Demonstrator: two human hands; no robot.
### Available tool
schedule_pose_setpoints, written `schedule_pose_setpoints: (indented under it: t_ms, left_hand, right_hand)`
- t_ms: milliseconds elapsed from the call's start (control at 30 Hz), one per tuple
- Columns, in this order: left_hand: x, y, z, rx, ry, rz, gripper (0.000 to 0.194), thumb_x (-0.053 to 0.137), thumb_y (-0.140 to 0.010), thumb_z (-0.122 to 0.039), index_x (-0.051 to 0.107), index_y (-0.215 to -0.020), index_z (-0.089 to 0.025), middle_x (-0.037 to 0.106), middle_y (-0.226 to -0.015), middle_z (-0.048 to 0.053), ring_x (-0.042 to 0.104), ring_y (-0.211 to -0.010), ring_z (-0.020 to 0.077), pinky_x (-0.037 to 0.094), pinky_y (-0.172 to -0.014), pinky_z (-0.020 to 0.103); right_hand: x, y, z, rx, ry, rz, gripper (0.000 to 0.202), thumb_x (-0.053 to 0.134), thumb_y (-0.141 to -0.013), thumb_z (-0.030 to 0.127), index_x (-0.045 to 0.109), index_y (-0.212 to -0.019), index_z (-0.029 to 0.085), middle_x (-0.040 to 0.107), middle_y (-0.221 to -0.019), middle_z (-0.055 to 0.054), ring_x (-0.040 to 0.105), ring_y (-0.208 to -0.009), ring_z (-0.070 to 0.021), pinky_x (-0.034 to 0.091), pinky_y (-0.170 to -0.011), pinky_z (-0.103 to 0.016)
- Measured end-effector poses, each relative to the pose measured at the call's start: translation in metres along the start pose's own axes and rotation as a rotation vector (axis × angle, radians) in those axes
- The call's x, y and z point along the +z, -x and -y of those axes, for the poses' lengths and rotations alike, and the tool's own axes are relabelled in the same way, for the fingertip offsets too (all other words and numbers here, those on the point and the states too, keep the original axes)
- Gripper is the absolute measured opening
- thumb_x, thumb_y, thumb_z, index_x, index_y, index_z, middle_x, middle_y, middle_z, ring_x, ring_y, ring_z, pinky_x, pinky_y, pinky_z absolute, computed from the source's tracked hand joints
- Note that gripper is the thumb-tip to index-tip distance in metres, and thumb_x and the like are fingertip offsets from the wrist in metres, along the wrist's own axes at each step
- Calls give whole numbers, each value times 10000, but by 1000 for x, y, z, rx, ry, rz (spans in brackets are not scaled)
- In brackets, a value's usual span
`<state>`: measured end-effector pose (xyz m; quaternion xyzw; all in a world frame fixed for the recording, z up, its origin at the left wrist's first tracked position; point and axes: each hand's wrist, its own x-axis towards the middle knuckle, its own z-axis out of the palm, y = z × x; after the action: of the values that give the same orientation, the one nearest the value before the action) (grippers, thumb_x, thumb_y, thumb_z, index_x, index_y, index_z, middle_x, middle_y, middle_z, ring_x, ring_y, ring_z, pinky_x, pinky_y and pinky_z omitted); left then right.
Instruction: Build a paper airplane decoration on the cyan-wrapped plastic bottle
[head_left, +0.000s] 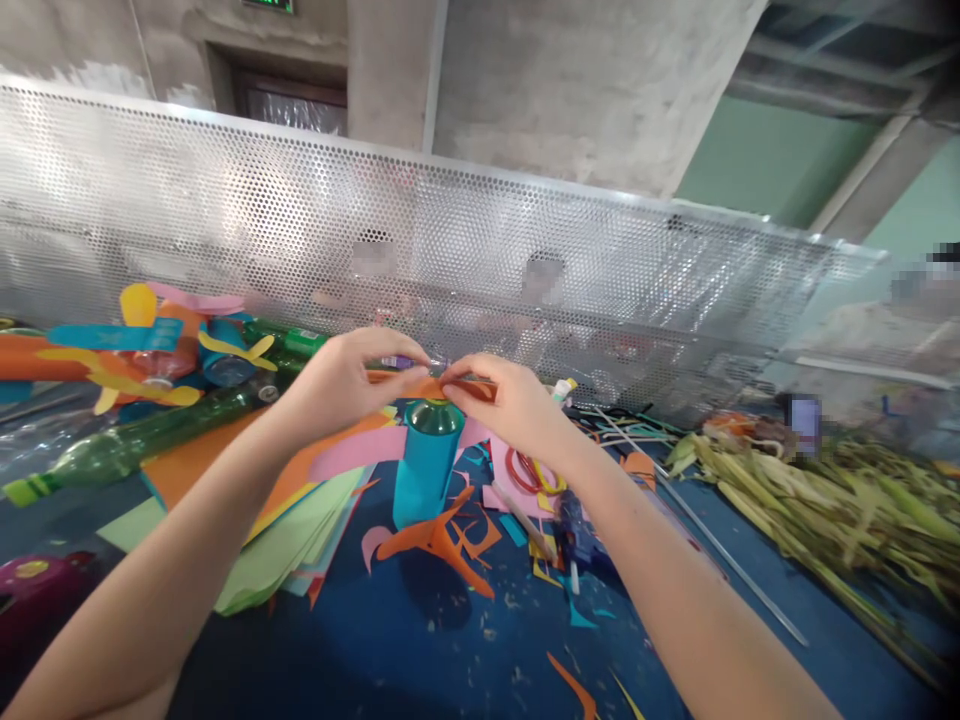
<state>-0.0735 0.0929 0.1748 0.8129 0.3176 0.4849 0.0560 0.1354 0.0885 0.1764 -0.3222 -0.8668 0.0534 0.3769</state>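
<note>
A bottle wrapped in blue paper (426, 470) stands upright on the dark blue table, with pink paper pieces jutting from both sides. At its top, an orange paper piece (427, 386) lies across the cap area. My left hand (341, 378) pinches this orange piece from the left, thumb and fingers close together. From the right, my right hand (501, 392) pinches the same piece, its fingertips almost touching those of my left hand. An orange propeller-shaped cutout (442, 540) is by the foot of the bottle.
Coloured paper sheets (300, 550) and a green bottle (112, 450) lie left. Decorated bottles (169, 345) are behind them. A glue gun (585, 535), paper scraps and a metal rod (739, 570) lie right, beside corn husks (832, 500). A perforated metal screen (465, 250) spans the back; people show beyond it.
</note>
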Motion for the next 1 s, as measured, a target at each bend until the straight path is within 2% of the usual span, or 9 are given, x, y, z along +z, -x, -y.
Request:
schedule_pose_setpoints:
  t_ms: [100, 200, 400, 500, 667, 833, 933, 1000]
  left_hand:
    - [11, 3, -8, 18, -93, 71, 139, 585, -794, -290, 676, -859, -207, 684, -873, 16, 618, -823, 181, 471, -773, 297]
    - [13, 3, -8, -30, -45, 125, 116, 601, -785, -279, 669, -828, -196, 678, -826, 10, 623, -768, 167, 486, -715, 271]
    - [11, 1, -1, -98, 77, 125, 77, 653, -751, -262, 651, -769, -187, 656, -793, 7, 626, -742, 150, 502, -699, 261]
    - [20, 5, 1, -74, 82, 46, 57, 652, -759, -245, 640, -751, -190, 641, -768, 4, 617, -727, 145, 501, -692, 268]
    - [40, 23, 2, -15, -4, -200, 31, 647, -773, -206, 646, -743, -203, 633, -751, 4, 591, -742, 154, 473, -704, 294]
    - [64, 38, 7, -57, 165, -426, 23, 650, -776, -209, 641, -797, -203, 626, -807, 18, 601, -777, 161, 487, -735, 313]
    - [76, 41, 11, -94, 283, -476, 47, 637, -788, -221, 624, -827, -198, 614, -833, 27, 603, -816, 169, 484, -773, 326]
    - [78, 41, 12, -131, 332, -457, 63, 625, -796, -225, 606, -847, -193, 596, -848, 32, 595, -835, 169, 481, -781, 320]
  right_hand:
    - [0, 1, 0, 11, -24, 3, 118, 535, -853, 203, 635, -915, 210, 656, -933, -14, 615, -878, -137, 480, -811, -286]
    - [6, 3, -1, 59, -110, -23, 114, 553, -844, 226, 642, -912, 210, 663, -934, -18, 624, -884, -139, 498, -819, -291]
    - [31, 12, -9, 159, -376, -268, 85, 625, -789, 280, 623, -834, 208, 688, -890, -24, 649, -844, -157, 529, -788, -317]
    - [39, 17, -10, 185, -473, -339, 91, 594, -814, 284, 635, -834, 205, 700, -926, -45, 655, -866, -171, 522, -811, -344]
    - [52, 25, -5, 206, -598, -430, 75, 573, -825, 228, 639, -855, 208, 696, -976, -51, 649, -928, -174, 508, -853, -344]
    - [65, 29, -4, 187, -605, -539, 43, 587, -812, 215, 627, -828, 214, 685, -940, -38, 638, -941, -175, 507, -849, -338]
    - [69, 29, -6, 213, -605, -573, 37, 596, -806, 235, 625, -817, 214, 688, -903, -29, 647, -892, -170, 517, -820, -330]
    - [70, 30, -6, 232, -592, -587, 44, 600, -801, 244, 626, -811, 211, 691, -875, -24, 653, -853, -166, 524, -797, -324]
